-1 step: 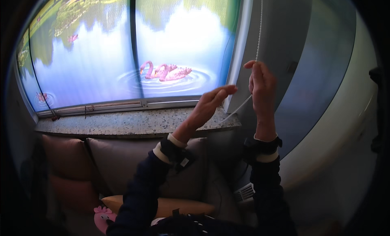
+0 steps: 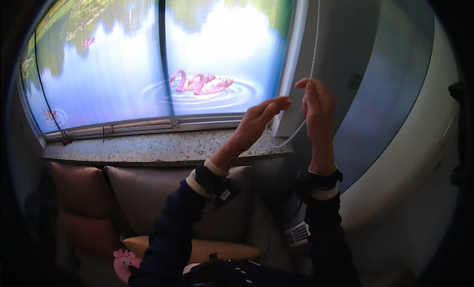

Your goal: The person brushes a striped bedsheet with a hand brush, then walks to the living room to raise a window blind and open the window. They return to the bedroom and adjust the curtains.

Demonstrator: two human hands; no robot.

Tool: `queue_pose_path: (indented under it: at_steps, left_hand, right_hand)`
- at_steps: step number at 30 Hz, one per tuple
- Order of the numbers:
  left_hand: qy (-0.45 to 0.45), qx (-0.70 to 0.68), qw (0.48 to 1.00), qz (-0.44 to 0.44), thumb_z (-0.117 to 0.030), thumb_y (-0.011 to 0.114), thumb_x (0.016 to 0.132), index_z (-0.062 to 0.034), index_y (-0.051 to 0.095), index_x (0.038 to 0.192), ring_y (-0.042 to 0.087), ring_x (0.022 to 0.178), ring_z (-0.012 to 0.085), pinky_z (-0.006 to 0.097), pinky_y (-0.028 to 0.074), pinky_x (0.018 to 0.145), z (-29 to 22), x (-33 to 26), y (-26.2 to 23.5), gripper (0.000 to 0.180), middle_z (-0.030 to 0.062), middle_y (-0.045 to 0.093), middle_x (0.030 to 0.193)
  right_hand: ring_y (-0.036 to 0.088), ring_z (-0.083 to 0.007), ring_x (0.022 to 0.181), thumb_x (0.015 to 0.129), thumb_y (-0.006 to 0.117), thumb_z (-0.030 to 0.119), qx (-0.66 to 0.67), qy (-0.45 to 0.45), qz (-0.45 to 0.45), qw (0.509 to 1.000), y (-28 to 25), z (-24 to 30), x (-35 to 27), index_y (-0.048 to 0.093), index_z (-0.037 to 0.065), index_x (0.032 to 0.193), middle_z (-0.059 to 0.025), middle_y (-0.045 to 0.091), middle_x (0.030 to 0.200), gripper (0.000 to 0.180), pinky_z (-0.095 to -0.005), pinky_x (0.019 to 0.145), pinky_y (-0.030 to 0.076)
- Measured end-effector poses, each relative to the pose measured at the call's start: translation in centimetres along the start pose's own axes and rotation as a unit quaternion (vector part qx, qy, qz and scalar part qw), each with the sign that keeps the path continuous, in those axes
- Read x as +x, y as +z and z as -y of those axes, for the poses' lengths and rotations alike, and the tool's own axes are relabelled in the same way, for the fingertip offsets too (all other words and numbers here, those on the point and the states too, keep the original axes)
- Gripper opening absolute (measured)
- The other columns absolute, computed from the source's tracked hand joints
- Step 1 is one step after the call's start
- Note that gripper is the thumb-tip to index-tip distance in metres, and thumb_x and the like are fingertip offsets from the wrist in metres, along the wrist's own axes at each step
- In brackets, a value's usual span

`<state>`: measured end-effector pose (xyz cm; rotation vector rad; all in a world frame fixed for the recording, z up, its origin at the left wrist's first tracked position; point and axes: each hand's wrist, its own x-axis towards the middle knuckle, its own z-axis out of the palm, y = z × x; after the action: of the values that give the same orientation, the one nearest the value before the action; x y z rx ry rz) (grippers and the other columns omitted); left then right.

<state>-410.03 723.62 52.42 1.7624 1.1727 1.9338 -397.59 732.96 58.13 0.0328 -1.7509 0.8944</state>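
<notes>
My right hand [image 2: 318, 103] is closed round a white beaded blind cord [image 2: 315, 45], which runs up out of view. Below the fist, the loose part of the cord curves left toward the sill's right end. My left hand [image 2: 260, 120] is held beside it, to the left, with fingers stretched out and the thumb along them. Nothing shows in that hand, though its palm side is partly hidden. Ahead hangs a blind [image 2: 113, 84] printed with a lake and pink swans, covering most of the window.
A speckled stone sill [image 2: 148, 147] runs below the window frame. Under it is a sofa with grey cushions [image 2: 182, 198], a yellow cushion [image 2: 222, 250] and a pink plush toy [image 2: 126, 263]. A tall curved white-edged appliance [image 2: 400, 104] stands at my right.
My right hand has come down slightly with the cord. My left hand has risen a little and shifted right. The cord's loose lower part has swung slightly right.
</notes>
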Motion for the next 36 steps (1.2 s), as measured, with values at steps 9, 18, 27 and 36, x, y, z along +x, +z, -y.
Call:
queue_pose_path:
  at_steps: [9,18,27,36]
  left_hand:
    - [-0.049,-0.147,0.986,-0.06,-0.03,0.035,0.098,0.0028,0.047,0.121,0.06,0.08,0.0133,0.025,0.05,0.07,3.6,-1.1,3.6,0.042,0.0127,0.059,0.099]
    - [0.0,-0.165,0.983,-0.086,-0.025,0.046,0.095,-0.0041,0.059,0.085,0.027,0.043,0.0011,0.018,0.02,0.037,4.1,-3.6,2.9,0.026,-0.0053,0.038,0.053]
    - [-0.08,-0.115,0.989,-0.035,-0.023,0.048,0.094,-0.0043,0.059,0.081,0.033,0.051,0.0023,0.019,0.025,0.045,10.0,-11.0,1.6,0.025,-0.0068,0.037,0.056]
    - [-0.071,-0.072,0.995,-0.01,-0.036,0.044,0.095,0.0002,0.058,0.109,0.056,0.091,0.0126,0.029,0.043,0.086,9.1,-9.7,-1.9,0.041,0.0071,0.061,0.094]
  right_hand:
    - [0.062,-0.0328,0.074,0.087,0.051,0.006,-0.162,-0.143,0.122,0.969,2.4,-9.7,-14.6,0.056,0.003,0.088,-0.0149,0.064,0.082,0.006,-0.0338,0.059,0.048]
    - [0.057,-0.035,0.083,0.088,0.044,0.006,-0.1,-0.027,0.265,0.959,2.6,-10.7,-15.2,0.055,0.002,0.084,-0.0175,0.058,0.086,0.012,-0.0338,0.068,0.046]
    - [0.052,-0.0069,0.07,0.094,0.041,0.041,0.207,-0.001,0.035,0.978,3.6,-6.4,-2.5,0.049,0.005,0.125,-0.0043,0.059,0.09,0.048,-0.0207,0.066,0.042]
    - [0.022,-0.0015,0.046,0.095,0.045,0.026,0.16,0.089,-0.004,0.983,5.1,-5.4,-6.3,0.063,0.006,0.095,0.0061,0.028,0.054,0.027,-0.0206,0.042,0.014]
